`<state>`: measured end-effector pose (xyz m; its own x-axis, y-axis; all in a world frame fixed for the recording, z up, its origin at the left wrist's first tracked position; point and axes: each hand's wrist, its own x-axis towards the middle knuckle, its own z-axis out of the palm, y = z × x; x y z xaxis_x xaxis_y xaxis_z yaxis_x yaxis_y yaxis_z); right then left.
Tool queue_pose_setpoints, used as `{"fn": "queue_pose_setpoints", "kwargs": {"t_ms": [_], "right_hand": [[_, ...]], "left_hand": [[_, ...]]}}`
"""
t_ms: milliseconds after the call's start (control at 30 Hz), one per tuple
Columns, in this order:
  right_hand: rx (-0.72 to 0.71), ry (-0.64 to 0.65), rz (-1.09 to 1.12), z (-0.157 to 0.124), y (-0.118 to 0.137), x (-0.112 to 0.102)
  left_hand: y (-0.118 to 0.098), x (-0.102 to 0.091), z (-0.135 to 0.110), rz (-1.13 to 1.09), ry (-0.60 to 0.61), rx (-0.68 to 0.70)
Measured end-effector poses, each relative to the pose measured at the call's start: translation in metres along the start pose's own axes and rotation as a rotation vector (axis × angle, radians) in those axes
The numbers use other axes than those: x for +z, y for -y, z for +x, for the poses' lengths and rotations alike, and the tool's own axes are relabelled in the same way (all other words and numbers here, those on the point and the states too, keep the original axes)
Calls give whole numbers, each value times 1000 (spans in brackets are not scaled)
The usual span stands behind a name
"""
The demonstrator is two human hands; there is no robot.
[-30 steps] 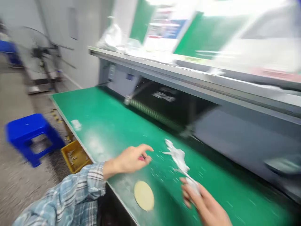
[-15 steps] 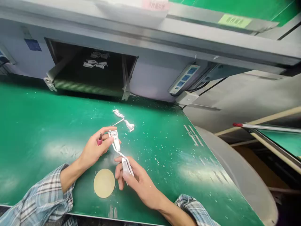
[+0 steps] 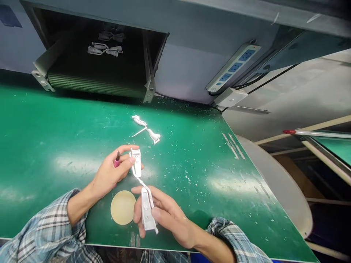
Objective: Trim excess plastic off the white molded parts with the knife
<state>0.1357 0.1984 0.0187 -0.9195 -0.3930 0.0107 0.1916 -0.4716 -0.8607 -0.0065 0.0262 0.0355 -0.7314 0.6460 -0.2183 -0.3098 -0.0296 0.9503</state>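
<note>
A white moulded plastic clip pair [image 3: 139, 182] spans my two hands, its two flat halves joined by a thin white strip. My left hand [image 3: 112, 173] pinches the upper half [image 3: 136, 163] and also holds a small blade tool with a pink-red handle [image 3: 117, 160]. My right hand [image 3: 164, 215] grips the lower half [image 3: 146, 213], which hangs over a round beige disc [image 3: 123, 207] on the green bench mat [image 3: 55, 131]. Another white moulded piece [image 3: 146, 128] lies on the mat beyond my hands.
Under the shelf, a dark belt opening [image 3: 95, 73] carries several white parts. A blue-socket power strip [image 3: 233, 67] is mounted at the right. White flecks dot the mat. A curved grey panel [image 3: 276, 182] runs along the bench's right end.
The view has swung from along the bench to straight over it. My left hand has taken the upper half of the white piece, and both hands now hold it.
</note>
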Motion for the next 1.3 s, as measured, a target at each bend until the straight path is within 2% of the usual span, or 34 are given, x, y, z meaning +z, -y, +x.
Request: {"fn": "queue_pose_setpoints", "kwargs": {"t_ms": [200,400,800,1033,1300], "right_hand": [[-18,16,8,2,0,0],[-42,-4,-60,1,-4,-2],[-105,-15,-235,5,-3,-2],[-136,-17,-282,6,-3,-2],[-150,-47,-432,7,-5,-6]], "left_hand": [[2,0,0,9,-19,-8],[2,-2,-1,-12,-39,57],[0,-3,-6,-37,22,145],[1,-6,-6,-57,55,149],[1,-8,-8,-72,101,145]]}}
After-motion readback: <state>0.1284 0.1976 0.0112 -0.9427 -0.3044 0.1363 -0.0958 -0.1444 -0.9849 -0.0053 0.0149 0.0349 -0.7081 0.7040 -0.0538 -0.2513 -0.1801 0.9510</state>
